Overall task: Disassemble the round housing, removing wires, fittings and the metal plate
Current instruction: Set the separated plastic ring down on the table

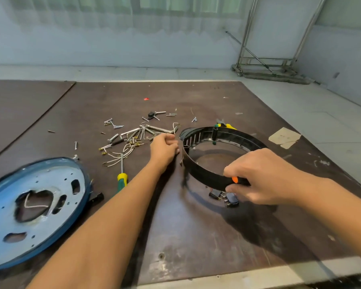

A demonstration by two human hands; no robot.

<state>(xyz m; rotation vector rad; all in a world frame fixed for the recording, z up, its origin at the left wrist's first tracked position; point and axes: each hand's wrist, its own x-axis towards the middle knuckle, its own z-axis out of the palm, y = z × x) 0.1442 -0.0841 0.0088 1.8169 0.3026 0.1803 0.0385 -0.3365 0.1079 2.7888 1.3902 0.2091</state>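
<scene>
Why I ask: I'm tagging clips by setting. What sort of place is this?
Probably a makeshift workshop: a board worktop strewn with screws, a screwdriver, and a metal rack behind.

One wide head cam looked forward and down, close over my left hand point(164, 147), right hand point(265, 176), table point(196, 236).

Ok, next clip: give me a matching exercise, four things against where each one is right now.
Things:
1 black ring housing
2 blue-rimmed metal plate
3 screwdriver
4 white wire

Places:
a lying flat at the left of the table
b in the left hand's grip
c in the right hand's grip
d lying just right of the plate

Pairs: 1c, 2a, 3d, 4b.
</scene>
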